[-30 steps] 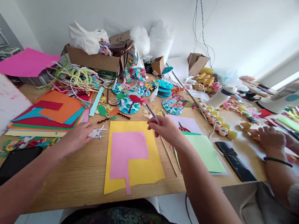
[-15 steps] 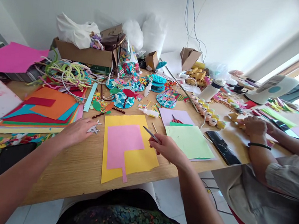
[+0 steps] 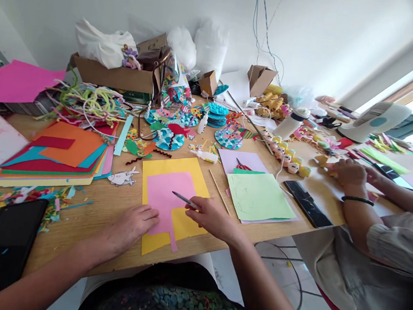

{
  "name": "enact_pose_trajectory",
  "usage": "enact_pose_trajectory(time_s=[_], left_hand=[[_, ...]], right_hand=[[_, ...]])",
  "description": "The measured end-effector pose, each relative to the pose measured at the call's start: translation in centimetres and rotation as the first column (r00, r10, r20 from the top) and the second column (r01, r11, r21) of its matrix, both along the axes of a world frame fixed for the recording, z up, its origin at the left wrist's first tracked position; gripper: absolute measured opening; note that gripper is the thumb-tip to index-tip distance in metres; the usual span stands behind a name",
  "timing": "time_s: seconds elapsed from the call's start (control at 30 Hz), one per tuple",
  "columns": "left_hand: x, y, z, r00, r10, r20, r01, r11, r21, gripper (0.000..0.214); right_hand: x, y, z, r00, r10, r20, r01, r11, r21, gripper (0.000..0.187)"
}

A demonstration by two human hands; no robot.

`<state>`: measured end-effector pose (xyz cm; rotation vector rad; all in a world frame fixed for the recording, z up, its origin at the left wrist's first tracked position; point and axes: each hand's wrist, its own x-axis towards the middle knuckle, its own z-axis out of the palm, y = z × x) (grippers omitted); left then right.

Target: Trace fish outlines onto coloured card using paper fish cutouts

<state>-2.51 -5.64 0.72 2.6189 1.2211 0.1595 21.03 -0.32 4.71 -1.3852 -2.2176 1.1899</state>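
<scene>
A pink sheet of paper (image 3: pixel 162 190) with a narrow tail lies on a larger yellow sheet (image 3: pixel 188 224) in front of me. My left hand (image 3: pixel 129 230) rests at the pink sheet's lower left edge, its fingers laid on the paper and holding nothing. In my right hand (image 3: pixel 211 219) is a dark pen (image 3: pixel 184 198), its tip pointing left over the pink sheet. A white paper fish cutout (image 3: pixel 123 177) lies left of the yellow sheet. To the right of the sheets is a thin wooden stick (image 3: pixel 220 193).
Coloured paper (image 3: pixel 60 160) is stacked at left, above paper scraps and a black phone (image 3: pixel 4 238). Pale green paper (image 3: pixel 261 197) and another phone (image 3: pixel 307 203) lie right. A glue bottle (image 3: pixel 208 156) and scissors (image 3: pixel 242 165) lie behind. Another person's hands (image 3: pixel 352 174) work at far right.
My left hand has moved from beside the fish cutout down and right onto the pink sheet's edge. The right hand has carried the pen left and slightly down, over the pink sheet.
</scene>
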Motion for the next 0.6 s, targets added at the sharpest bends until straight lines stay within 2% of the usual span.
enact_pose_trajectory(time_s=[0.07,0.13,0.2,0.27,0.43,0.53,0.6], left_hand=[[-0.1,0.0,-0.5,1.000,-0.002,0.010,0.002,1.000,0.021,0.035],[-0.2,0.0,-1.0,1.000,-0.013,0.006,0.013,1.000,0.027,0.035],[-0.4,-0.1,-1.6,1.000,-0.013,-0.001,0.013,0.999,0.045,0.036],[-0.6,-0.3,-2.4,1.000,0.000,0.001,0.000,0.996,0.088,0.039],[-0.7,-0.8,-3.8,0.999,-0.002,0.048,-0.008,0.978,0.208,0.040],[-1.1,-1.2,-3.4,0.992,0.030,0.122,-0.063,0.959,0.277,0.039],[-2.1,-1.3,-2.6,0.982,0.096,0.162,-0.134,0.959,0.248,0.038]], right_hand=[[0.0,0.8,0.1,0.997,-0.070,-0.024,0.070,0.998,0.000,0.012],[0.4,2.9,0.4,0.980,-0.190,-0.056,0.192,0.981,0.036,0.010],[0.9,5.9,0.9,0.946,-0.305,-0.108,0.315,0.945,0.087,0.007],[1.3,9.4,1.3,0.923,-0.361,-0.134,0.374,0.924,0.085,0.004],[0.6,16.6,1.8,0.918,-0.378,-0.124,0.382,0.924,0.012,0.014],[-0.3,18.7,1.8,0.914,-0.397,-0.087,0.395,0.918,-0.040,0.027],[-0.8,19.1,1.9,0.912,-0.398,-0.095,0.395,0.917,-0.057,0.028]])
